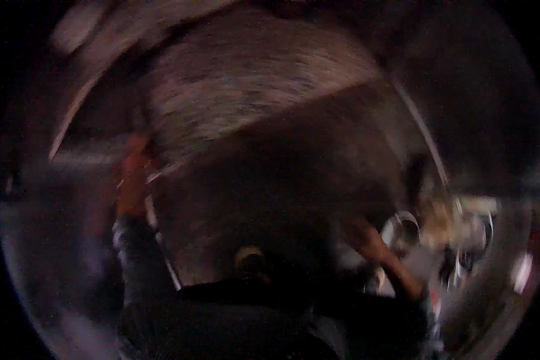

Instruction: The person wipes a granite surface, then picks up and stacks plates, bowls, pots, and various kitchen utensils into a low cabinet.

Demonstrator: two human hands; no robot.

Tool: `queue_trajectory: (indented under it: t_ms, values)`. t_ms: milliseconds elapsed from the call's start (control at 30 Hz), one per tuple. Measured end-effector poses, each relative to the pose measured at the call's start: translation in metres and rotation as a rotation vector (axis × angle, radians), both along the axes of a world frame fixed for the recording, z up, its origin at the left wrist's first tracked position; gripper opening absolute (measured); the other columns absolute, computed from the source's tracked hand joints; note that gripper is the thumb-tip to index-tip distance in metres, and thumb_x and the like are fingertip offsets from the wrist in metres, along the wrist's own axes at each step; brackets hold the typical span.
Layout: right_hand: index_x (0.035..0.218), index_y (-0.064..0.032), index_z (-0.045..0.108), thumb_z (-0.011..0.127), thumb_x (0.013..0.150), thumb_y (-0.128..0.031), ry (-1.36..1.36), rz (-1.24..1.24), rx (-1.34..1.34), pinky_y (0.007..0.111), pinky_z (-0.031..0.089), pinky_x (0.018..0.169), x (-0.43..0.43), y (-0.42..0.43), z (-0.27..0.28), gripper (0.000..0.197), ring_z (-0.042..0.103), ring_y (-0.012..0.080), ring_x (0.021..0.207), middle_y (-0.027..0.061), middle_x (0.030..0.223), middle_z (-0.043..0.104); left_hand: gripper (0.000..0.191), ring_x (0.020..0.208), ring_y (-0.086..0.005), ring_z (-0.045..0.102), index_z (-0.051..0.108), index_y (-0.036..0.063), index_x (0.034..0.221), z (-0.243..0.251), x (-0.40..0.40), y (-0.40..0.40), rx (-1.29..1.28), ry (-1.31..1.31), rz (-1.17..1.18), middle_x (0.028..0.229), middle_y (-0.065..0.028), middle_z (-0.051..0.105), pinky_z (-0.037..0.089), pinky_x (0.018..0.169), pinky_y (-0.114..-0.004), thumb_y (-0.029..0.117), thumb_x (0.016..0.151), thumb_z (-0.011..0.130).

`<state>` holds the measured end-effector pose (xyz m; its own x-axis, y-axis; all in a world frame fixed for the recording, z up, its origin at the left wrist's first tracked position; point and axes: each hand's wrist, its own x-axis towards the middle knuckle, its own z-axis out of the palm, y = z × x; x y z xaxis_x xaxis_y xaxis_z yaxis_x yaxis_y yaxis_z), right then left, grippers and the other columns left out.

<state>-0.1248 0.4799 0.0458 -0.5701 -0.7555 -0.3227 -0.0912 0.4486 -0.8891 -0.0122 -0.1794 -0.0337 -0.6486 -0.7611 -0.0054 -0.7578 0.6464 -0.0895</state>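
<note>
The view is dark and strongly blurred. At the left, my left hand [136,171] reaches forward from a grey sleeve, beside a thin pale edge. Whether it grips anything is not clear. On the right, my right hand [366,238] is stretched inward over a dark surface [288,180], near a round, pale-rimmed object [402,229]. Its fingers fade into the dark, so what they touch cannot be told. A small round yellowish object [249,260] lies low in the middle, close to my body.
Beyond the dark surface is a lighter, streaked surface [252,85] with a slanting edge. Several blurred objects, one of them tan [436,222], crowd the right side. A long pale strip [423,128] curves down at the upper right.
</note>
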Motion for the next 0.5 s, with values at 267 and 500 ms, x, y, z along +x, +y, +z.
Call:
queue_trajectory:
  t_ms: [267,500]
  values:
    - [0.107,-0.0024,0.051,0.057,0.08,-0.021,0.281,-0.312,-0.016,0.035,0.044,0.077,0.0,0.073,-0.001,0.033,0.053,0.027,0.091,0.0152,0.099,0.054,0.06,0.093,-0.0342,0.054,0.052,0.0021,0.106,0.045,-0.012,0.062,-0.463,-0.285,0.057,0.104,-0.0182,0.055,0.043,0.077,-0.041,0.048,0.068,0.059]
    - [0.092,0.0011,0.058,0.05,0.086,-0.023,0.106,-1.414,-0.189,0.025,0.045,0.056,0.012,0.189,0.006,0.026,0.055,0.013,0.062,0.0061,0.074,0.06,0.065,0.096,-0.0355,0.052,0.048,0.002,0.113,0.099,-0.048,0.092,-0.642,-0.248,-0.01,0.11,-0.0186,0.051,0.041,0.08,-0.043,0.049,0.07,0.059]
